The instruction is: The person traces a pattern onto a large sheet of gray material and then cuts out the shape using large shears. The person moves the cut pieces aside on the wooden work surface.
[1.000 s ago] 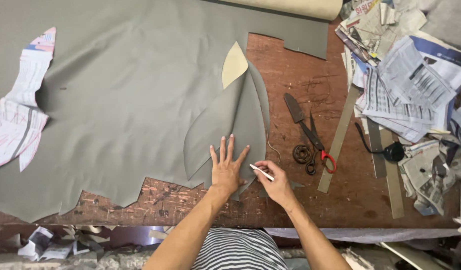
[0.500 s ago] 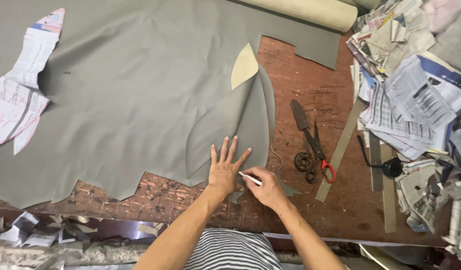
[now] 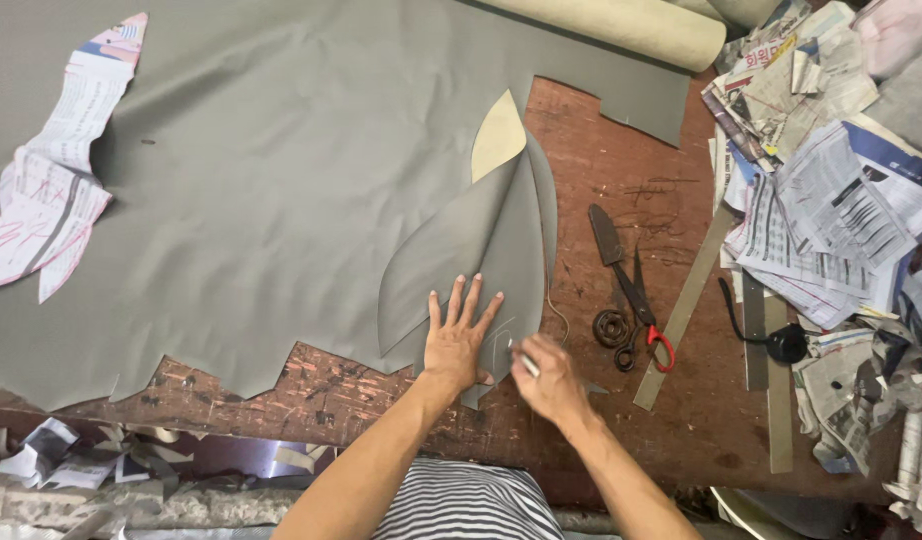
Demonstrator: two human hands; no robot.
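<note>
Two hands work at six o'clock: left hand (image 3: 459, 340), fingers spread flat, pins the leaf-shaped grey pattern piece (image 3: 491, 240) to the grey sheet (image 3: 261, 170); right hand (image 3: 551, 378), closed around a white marker (image 3: 527, 364), should trace snug against its edge. Scissors (image 3: 629, 290) lie toward three o'clock.

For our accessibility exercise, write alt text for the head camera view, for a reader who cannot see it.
A person's left hand presses flat on a curved grey piece laid on a large grey sheet, while the right hand holds a small white marker at its edge. Scissors, rulers and newspapers lie to the right on a worn table.
</note>
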